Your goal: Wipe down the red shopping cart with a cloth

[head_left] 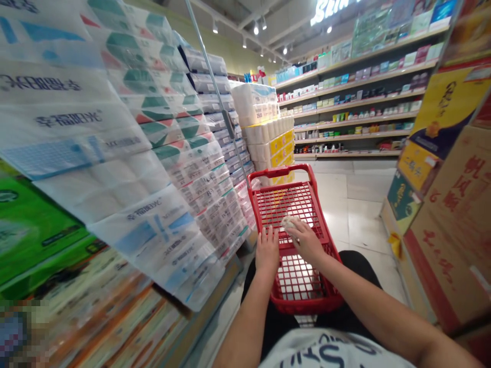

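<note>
A red plastic shopping basket cart (303, 306) with grid walls stands between my knees, its handle at the far end. My left hand (267, 250) lies on its left side, fingers extended and apart, with nothing seen in it. Over the middle of the cart, my right hand (307, 241) has its fingers around a crumpled whitish cloth or tissue (290, 223). The cloth rests near the upper grid panel. Inside the lower part, only pale floor shows through the grid.
Tall stacks of packaged tissue rolls (153, 220) line the left side. Cardboard boxes (452, 214) are piled on the right. Shelves of small products (345, 110) cross the back, beyond the tiled floor (356, 204). A thin metal pole (213, 76) slants near the stacks.
</note>
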`<state>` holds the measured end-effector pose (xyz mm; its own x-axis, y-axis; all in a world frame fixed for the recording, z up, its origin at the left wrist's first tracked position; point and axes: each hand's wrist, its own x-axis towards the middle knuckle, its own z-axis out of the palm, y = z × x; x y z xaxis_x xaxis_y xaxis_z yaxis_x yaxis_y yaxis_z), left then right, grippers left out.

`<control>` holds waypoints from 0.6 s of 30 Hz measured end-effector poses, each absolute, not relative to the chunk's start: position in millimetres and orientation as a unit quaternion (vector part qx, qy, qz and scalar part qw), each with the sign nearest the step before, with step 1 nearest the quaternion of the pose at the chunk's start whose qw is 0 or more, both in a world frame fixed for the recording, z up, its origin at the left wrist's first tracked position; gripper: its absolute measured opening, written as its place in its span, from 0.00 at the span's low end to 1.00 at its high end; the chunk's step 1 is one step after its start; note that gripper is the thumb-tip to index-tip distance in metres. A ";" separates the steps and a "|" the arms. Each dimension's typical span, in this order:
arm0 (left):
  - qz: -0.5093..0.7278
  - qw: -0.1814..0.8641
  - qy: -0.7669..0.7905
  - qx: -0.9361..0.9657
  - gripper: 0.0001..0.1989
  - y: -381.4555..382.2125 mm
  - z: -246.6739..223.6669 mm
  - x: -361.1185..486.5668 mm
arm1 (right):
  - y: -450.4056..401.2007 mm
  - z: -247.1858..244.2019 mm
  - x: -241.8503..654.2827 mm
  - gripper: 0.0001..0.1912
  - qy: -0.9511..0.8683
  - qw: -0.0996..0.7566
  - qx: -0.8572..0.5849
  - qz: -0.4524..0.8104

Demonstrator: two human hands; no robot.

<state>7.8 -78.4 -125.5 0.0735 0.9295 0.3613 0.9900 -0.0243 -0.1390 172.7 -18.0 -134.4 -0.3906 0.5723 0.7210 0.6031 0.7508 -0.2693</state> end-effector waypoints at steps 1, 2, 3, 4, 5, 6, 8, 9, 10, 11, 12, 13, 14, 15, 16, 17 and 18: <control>-0.086 0.176 -0.676 -0.711 0.27 -78.9 -125.5 7.9 | -17.0 -138.9 173.9 0.20 -0.833 0.433 -0.342 -0.023; -0.086 0.174 -0.676 -0.710 0.27 -79.4 -125.5 8.0 | -16.8 -143.2 175.3 0.20 -0.831 0.443 -0.335 -0.032; -0.087 0.172 -0.677 -0.710 0.27 -79.9 -125.6 8.2 | -17.4 -147.0 176.7 0.20 -0.828 0.450 -0.332 -0.043; -0.088 0.171 -0.678 -0.709 0.27 -80.3 -125.6 8.5 | -18.5 -149.9 178.0 0.20 -0.827 0.452 -0.330 -0.052; -0.088 0.171 -0.680 -0.708 0.27 -80.7 -125.5 8.8 | -20.1 -151.8 178.8 0.20 -0.829 0.450 -0.328 -0.059; -0.089 0.172 -0.682 -0.705 0.27 -81.1 -125.2 9.3 | -21.8 -152.5 179.2 0.20 -0.832 0.443 -0.327 -0.063; -0.091 0.171 -0.687 -0.700 0.26 -81.7 -124.0 10.5 | -25.1 -151.3 178.7 0.20 -0.841 0.425 -0.328 -0.064; -0.091 0.170 -0.688 -0.699 0.26 -81.9 -123.1 11.1 | -26.4 -149.9 178.1 0.19 -0.845 0.415 -0.331 -0.064; -0.090 0.168 -0.689 -0.699 0.26 -82.0 -122.0 11.6 | -27.5 -148.5 177.4 0.19 -0.847 0.406 -0.337 -0.064; -0.087 0.165 -0.689 -0.700 0.25 -82.1 -120.9 12.1 | -28.4 -147.4 176.7 0.18 -0.848 0.398 -0.343 -0.064; -0.084 0.162 -0.688 -0.703 0.25 -82.2 -119.8 12.5 | -29.0 -146.9 176.2 0.17 -0.850 0.391 -0.348 -0.063; -0.079 0.159 -0.686 -0.705 0.25 -82.4 -118.7 12.8 | -29.4 -147.3 175.9 0.17 -0.851 0.384 -0.352 -0.062; -0.075 0.156 -0.684 -0.708 0.26 -82.5 -117.9 13.0 | -29.6 -148.4 175.8 0.18 -0.853 0.379 -0.353 -0.061; -0.070 0.153 -0.683 -0.711 0.26 -82.9 -117.2 13.2 | -29.7 -150.1 175.8 0.19 -0.855 0.376 -0.351 -0.061; -0.066 0.150 -0.682 -0.712 0.27 -83.4 -116.8 13.2 | -29.9 -152.2 175.9 0.20 -0.857 0.375 -0.348 -0.062; -0.064 0.147 -0.682 -0.713 0.27 -84.1 -116.5 13.2 | -30.0 -154.2 176.0 0.21 -0.858 0.377 -0.343 -0.062; -0.063 0.146 -0.682 -0.713 0.27 -85.2 -116.2 13.0 | -30.2 -155.8 176.0 0.22 -0.859 0.380 -0.338 -0.062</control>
<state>13.0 -85.2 -116.2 0.0607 0.9555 0.2888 0.9921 -0.0258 -0.1230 176.0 -30.2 -155.8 -0.4835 0.5329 0.6944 0.6278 0.7640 -0.1491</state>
